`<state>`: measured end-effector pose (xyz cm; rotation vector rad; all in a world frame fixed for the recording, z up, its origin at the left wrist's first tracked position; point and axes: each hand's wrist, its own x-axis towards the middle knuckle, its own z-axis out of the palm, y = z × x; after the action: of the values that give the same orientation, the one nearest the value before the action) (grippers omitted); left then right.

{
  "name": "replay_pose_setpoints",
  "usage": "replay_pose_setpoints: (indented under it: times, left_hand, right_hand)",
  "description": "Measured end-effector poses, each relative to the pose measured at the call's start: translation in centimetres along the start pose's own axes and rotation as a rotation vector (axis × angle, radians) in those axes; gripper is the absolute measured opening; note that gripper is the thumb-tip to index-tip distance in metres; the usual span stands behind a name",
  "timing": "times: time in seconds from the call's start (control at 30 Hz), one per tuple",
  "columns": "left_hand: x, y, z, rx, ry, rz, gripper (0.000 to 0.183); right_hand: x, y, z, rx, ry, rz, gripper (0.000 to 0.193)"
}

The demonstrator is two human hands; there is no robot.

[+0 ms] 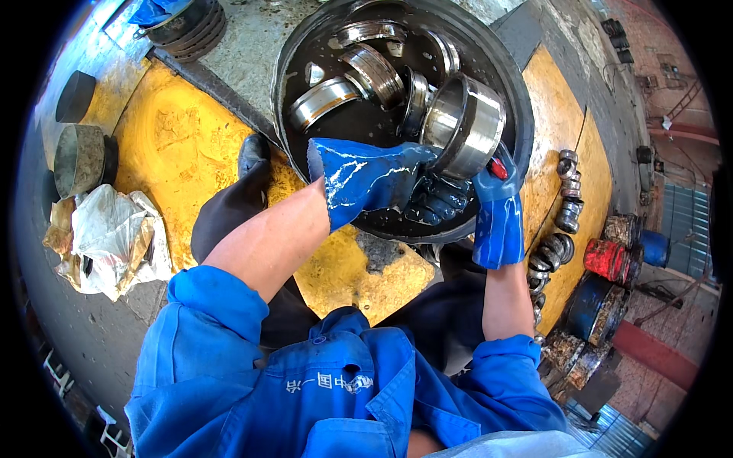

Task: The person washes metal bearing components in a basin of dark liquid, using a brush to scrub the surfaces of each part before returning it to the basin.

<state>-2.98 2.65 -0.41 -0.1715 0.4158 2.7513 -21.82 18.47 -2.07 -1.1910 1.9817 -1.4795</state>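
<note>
Over a dark round tub [284, 99] of black liquid, a large shiny metal ring [482, 114] is held tilted at the right side. My left hand [437, 197], in a wet blue rubber glove, curls its fingers at the ring's lower edge; its palm side is hidden. On the ring's right lower side, my right hand [492, 177] is closed in a matching glove. A small red thing [498, 168] shows at this hand; its kind is unclear. Several more metal rings [327, 101] lie partly in the liquid, left of and behind the held one.
Yellow, stained plates [179, 145] lie under and around the tub. A row of metal rings [553, 256] lines the right side, beside a red drum-shaped item [607, 259]. White plastic bags [118, 233] and a dark cylinder [79, 160] are at left. A dark bucket [179, 27] stands far left.
</note>
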Motion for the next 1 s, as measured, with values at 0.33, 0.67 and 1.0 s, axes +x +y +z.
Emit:
replay_pose_setpoints:
  times: [0.33, 0.67, 1.0]
  left_hand:
    - [0.1, 0.1, 0.0, 0.004, 0.004, -0.015, 0.028]
    - [-0.7, -0.2, -0.1, 0.004, 0.015, -0.029, 0.028]
    - [-0.2, 0.1, 0.4, 0.021, 0.000, -0.025, 0.029]
  right_hand:
    - [0.0, -0.1, -0.1, -0.031, -0.037, -0.027, 0.047]
    - [0.0, -1.3, 0.5, -0.009, -0.031, -0.027, 0.044]
    - [0.0, -1.1, 0.3, -0.029, -0.049, -0.024, 0.048]
